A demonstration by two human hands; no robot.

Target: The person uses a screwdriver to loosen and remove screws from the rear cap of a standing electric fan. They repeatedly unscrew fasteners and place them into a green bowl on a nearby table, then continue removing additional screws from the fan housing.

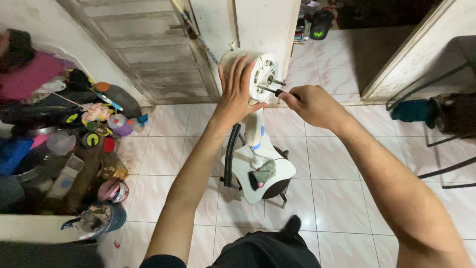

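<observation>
**Fan motor housing steadied by the left hand, screwdriver applied by the right**

The left hand (pixel 237 92) lies flat against the side of the white fan motor housing (pixel 250 72), fingers straight and spread, palm pressing on the casing; it is not curled around anything. The right hand (pixel 310 103) is closed around the black handle of a screwdriver (pixel 273 91), whose metal shaft points left, with its tip at the vented front face of the housing. A bare motor shaft (pixel 276 81) projects from the centre of that face, just above the screwdriver.

The housing sits on top of a white fan stand column (pixel 256 136), which rises from a white base (pixel 260 173). The base rests on a black stool (pixel 277 187) standing on the white tiled floor (pixel 342 193). A crumpled green cloth (pixel 265 171) lies on the base, beside the foot of the column.

Packages and labels: a crowded pile of household items (pixel 59 144) fills the left side. In it, round yellow-green caps or labels (pixel 92 139) show against dark containers, next to a red cap (pixel 109 144) and a pale purple bottle (pixel 119 123). A round tin with a pink lid (pixel 113 191) stands at the pile's lower edge.

A weathered wooden door (pixel 144 47) stands behind the fan. A teal object (pixel 411 110) lies at the right, near a dark chair frame (pixel 446 149).
</observation>
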